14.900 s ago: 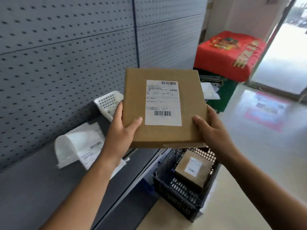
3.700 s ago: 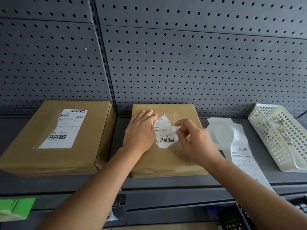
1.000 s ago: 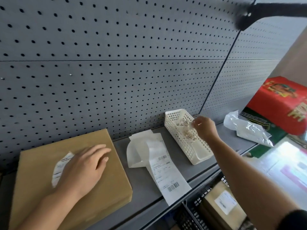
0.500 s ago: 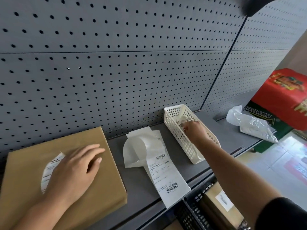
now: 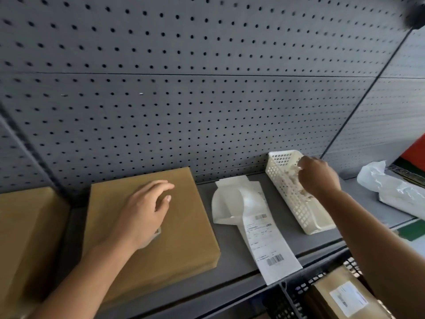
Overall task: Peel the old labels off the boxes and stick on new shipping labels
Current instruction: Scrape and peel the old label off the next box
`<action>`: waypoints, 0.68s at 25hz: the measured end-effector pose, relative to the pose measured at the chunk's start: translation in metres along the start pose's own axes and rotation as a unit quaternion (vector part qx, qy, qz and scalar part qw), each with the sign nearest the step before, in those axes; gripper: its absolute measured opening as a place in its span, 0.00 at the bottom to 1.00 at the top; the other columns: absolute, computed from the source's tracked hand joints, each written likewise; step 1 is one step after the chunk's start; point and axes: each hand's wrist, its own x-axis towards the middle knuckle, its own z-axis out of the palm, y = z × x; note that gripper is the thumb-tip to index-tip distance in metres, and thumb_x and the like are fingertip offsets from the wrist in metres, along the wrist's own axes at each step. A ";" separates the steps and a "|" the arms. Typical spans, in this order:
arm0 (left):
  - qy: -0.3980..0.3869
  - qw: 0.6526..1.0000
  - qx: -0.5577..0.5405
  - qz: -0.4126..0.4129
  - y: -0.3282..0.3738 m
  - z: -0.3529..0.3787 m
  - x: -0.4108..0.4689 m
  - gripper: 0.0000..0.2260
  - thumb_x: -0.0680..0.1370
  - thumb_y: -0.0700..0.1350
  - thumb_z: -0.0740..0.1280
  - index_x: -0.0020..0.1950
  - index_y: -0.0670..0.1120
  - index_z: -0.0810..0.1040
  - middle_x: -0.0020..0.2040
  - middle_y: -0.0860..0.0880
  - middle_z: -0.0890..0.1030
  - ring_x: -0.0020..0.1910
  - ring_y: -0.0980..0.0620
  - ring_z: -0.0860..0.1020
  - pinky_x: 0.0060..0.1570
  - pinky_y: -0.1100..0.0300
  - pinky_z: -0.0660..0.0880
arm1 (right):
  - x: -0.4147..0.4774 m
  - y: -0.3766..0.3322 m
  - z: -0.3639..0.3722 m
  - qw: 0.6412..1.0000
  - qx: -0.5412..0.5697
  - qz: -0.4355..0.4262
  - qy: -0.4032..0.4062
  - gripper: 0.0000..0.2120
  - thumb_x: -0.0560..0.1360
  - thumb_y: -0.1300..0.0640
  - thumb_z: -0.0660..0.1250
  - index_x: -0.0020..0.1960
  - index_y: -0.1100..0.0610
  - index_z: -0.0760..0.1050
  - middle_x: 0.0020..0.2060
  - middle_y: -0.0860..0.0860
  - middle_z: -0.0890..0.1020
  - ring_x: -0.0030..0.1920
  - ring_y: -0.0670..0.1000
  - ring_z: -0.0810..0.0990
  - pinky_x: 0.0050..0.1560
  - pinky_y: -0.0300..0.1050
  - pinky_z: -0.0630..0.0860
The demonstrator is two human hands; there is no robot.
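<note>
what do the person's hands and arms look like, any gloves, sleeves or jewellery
The left hand and right hand are bare: no gloves, and no rings show. The left forearm and right forearm are bare too, with no sleeve, watch or band visible up to the frame's edge. The one nail that shows clearly looks short and unpainted.

- The pegboard wall [image 5: 207, 111] was dark grey, dotted with even rows of black holes.
- The shelf [image 5: 232, 249] was plain grey.
- The middle box [image 5: 188, 226] and left box [image 5: 23, 238] were plain tan.
- The label strip [image 5: 266, 245] was white with black print and barcodes.
- The basket [image 5: 296, 210] on the right was cream, with a grid of small openings.
- The near crate [image 5: 292, 302] was black lattice.
</note>
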 end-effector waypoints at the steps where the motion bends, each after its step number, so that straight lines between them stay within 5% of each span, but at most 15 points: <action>1: 0.016 1.000 0.006 -0.015 -0.006 -0.009 -0.002 0.13 0.82 0.45 0.64 0.66 0.51 0.78 0.66 0.57 0.77 0.64 0.56 0.75 0.61 0.61 0.71 | -0.003 -0.015 -0.005 1.000 0.019 -0.015 0.017 0.15 0.74 0.66 0.59 0.56 0.56 0.78 0.51 0.54 0.81 0.46 0.56 0.79 0.42 0.48 0.76; 6: 0.053 0.990 0.086 -0.101 -0.045 -0.049 -0.025 0.14 0.82 0.49 0.63 0.68 0.53 0.76 0.67 0.57 0.77 0.65 0.54 0.75 0.59 0.55 0.74 | -0.035 -0.130 -0.009 0.970 0.163 -0.175 0.041 0.11 0.77 0.64 0.60 0.52 0.58 0.81 0.49 0.56 0.83 0.46 0.59 0.81 0.48 0.47 0.76; 13: 0.027 0.988 0.081 -0.126 -0.069 -0.046 -0.045 0.18 0.84 0.50 0.59 0.74 0.55 0.72 0.75 0.58 0.69 0.74 0.57 0.65 0.69 0.56 0.66 | -0.098 -0.274 0.014 0.900 0.263 -0.341 -0.067 0.13 0.79 0.62 0.61 0.58 0.56 0.81 0.52 0.49 0.80 0.45 0.48 0.78 0.53 0.43 0.75; 17: 0.052 0.988 0.067 -0.128 -0.068 -0.037 -0.049 0.17 0.84 0.50 0.58 0.73 0.54 0.73 0.75 0.57 0.68 0.74 0.57 0.64 0.68 0.55 0.69 | -0.111 -0.303 0.025 0.890 0.238 -0.372 -0.112 0.12 0.77 0.65 0.60 0.49 0.58 0.82 0.43 0.54 0.75 0.40 0.55 0.78 0.44 0.47 0.77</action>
